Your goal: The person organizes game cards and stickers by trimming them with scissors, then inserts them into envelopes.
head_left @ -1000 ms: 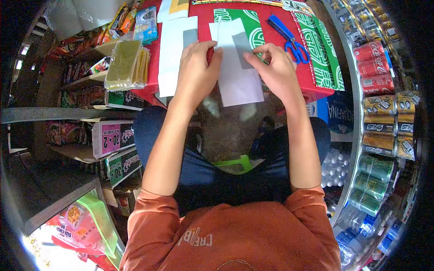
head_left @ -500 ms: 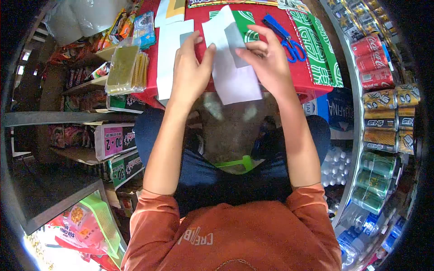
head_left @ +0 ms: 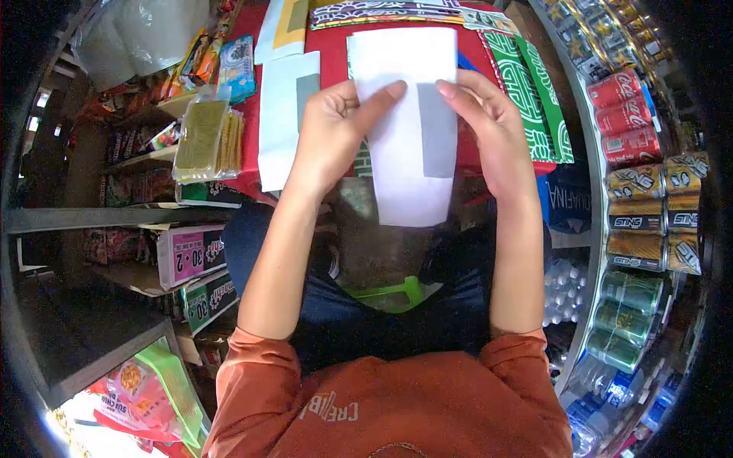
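Observation:
A white folded paper (head_left: 397,153) with a grey strip down its right part is held up over the front edge of the red table (head_left: 336,72). My left hand (head_left: 336,126) is closed on its left edge, thumb lying across the front. On the right edge, my right hand (head_left: 492,122) grips it the same way, thumb tip by the top of the grey strip. The fingers behind the paper are partly hidden. Left of my left hand lies another white paper (head_left: 279,137) with a grey patch. A bit of blue handle (head_left: 464,62) shows behind the held paper.
Green patterned packets (head_left: 527,91) lie on the table's right side, with purple patterned strips (head_left: 389,14) at the back. Clear packs of yellowish sheets (head_left: 202,141) stand at the left. Drink cans (head_left: 634,198) line the right shelf; a green plastic piece (head_left: 412,291) is below.
The paper has straightened and come lower, facing me. Both hands have shifted to its two side edges, and my right hand has moved right. The paper now covers most of the blue scissors.

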Demonstrator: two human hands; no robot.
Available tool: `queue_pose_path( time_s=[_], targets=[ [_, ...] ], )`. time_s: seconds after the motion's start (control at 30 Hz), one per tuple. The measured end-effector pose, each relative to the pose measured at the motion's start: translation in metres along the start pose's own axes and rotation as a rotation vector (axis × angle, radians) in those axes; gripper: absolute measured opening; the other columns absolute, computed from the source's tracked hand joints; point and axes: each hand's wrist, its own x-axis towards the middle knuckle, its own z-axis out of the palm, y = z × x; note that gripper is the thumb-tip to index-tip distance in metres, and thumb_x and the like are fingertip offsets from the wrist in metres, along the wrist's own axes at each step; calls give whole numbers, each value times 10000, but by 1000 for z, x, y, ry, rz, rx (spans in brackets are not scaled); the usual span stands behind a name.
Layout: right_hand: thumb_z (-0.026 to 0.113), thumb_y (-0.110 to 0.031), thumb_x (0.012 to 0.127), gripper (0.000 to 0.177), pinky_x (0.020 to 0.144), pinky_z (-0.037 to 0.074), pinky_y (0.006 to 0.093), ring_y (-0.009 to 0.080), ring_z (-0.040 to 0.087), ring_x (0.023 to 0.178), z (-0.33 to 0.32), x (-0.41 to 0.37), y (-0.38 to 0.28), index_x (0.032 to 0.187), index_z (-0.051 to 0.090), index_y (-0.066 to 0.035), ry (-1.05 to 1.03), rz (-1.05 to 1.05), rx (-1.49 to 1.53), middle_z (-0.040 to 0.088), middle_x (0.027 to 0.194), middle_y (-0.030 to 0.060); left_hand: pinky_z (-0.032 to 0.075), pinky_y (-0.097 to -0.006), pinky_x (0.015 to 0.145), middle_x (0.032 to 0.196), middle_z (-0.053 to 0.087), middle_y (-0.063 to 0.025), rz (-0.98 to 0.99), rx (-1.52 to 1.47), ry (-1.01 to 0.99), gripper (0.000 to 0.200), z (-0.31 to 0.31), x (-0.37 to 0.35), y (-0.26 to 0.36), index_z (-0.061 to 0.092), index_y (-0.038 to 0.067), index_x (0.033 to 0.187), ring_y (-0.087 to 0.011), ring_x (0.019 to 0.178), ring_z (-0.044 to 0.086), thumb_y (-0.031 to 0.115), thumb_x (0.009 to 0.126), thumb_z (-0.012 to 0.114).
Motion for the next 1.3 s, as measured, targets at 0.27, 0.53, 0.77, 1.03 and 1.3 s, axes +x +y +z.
queue_pose_path(
  time_s=[0.27,0.53,0.77,1.03,1.3],
  targets=[
    [759,-170,950,288,885,531,263,98,688,978,3,0,5,1179,738,4,48,-37,-44,757,1104,69,493,-233,687,898,744,-15,24,-9,-100,239,8,-6,3,769,-11,1061,-57,770,633,209,970,754],
    [762,-159,951,306,889,540,267,107,691,984,6,-3,2,1188,731,32,-42,2,-79,753,1112,73,485,-212,631,839,726,-22,142,-9,121,239,2,-4,5,758,-21,1044,-48,724,624,204,965,769],
    [772,-151,941,310,899,543,272,121,697,996,8,-4,1,1181,727,41,-23,-77,-47,754,1108,81,491,-209,634,855,737,-37,138,10,118,213,1,-7,6,764,-18,1014,-54,732,636,181,942,792],
    [776,-153,937,306,900,543,272,121,696,1006,7,-4,1,1170,729,40,-12,-87,-39,753,1105,82,525,-216,675,910,763,-74,166,-43,109,206,4,-7,4,770,-14,1041,-73,769,672,157,931,798],
    [758,-142,951,295,914,542,272,119,694,1015,9,-5,-1,1186,722,33,-22,-95,-26,749,1110,75,507,-206,703,926,763,-58,174,-82,103,199,2,-5,2,773,-10,1049,-65,800,666,153,937,792]
  ],
)
